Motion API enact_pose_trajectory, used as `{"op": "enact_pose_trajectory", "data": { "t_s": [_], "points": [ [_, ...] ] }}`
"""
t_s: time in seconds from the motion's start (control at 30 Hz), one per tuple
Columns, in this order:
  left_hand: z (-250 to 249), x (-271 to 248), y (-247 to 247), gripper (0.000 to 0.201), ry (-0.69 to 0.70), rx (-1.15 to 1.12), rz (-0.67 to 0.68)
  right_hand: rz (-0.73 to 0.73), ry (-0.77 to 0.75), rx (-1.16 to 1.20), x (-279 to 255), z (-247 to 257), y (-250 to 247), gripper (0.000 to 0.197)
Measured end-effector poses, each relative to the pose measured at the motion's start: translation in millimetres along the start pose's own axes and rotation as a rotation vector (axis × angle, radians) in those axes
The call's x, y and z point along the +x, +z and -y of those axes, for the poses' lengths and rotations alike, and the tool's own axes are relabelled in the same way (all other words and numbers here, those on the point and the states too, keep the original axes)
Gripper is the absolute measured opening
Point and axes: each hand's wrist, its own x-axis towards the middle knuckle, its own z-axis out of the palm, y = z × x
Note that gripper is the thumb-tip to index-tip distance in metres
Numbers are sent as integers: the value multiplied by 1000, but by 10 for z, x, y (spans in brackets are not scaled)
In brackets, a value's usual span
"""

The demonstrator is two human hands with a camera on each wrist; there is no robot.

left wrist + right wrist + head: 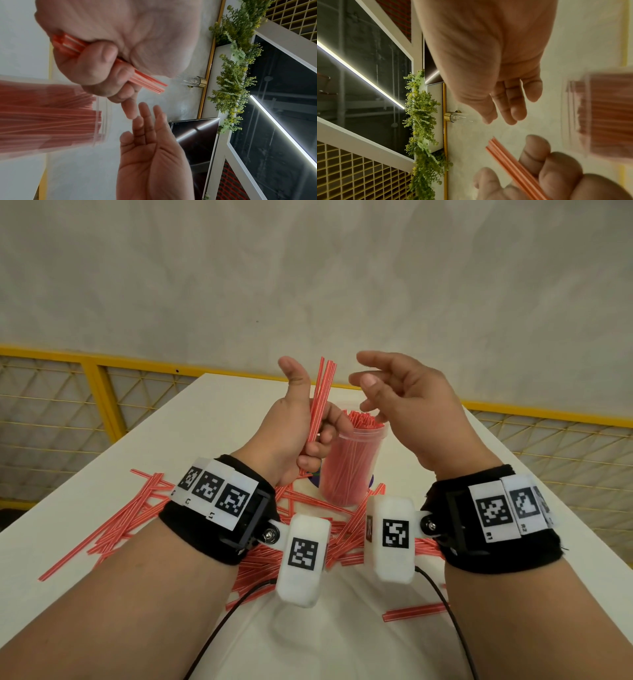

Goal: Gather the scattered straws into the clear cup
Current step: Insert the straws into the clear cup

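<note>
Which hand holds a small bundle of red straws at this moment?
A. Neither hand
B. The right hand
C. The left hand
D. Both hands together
C: the left hand has its fingers curled round a small bundle of red straws above the clear cup, while the right hand is open and holds nothing.

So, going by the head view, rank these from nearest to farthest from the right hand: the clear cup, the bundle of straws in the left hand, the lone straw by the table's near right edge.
1. bundle of straws, just left of the right hand; clear cup, just below it: too close to call.
2. lone straw, far below on the table, beside the right forearm.
</note>
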Motion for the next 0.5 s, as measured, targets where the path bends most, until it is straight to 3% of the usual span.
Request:
{"op": "enact_pose_trajectory", "data": {
  "t_s": [0.17,0.33,0.4,0.5],
  "points": [
    [2,-42,23,109,-55,96,135,100,-24,102,-42,68,74,31],
    [0,-90,84,100,-89,139,225,159,-19,130,-74,89,119,11],
    [-14,-85,78,100,-68,143,179,120,-7,160,-59,82,100,10],
    [-59,-33,32,96,60,251,-57,-84,-27,256,7,51,-9,12]
  ]
}}
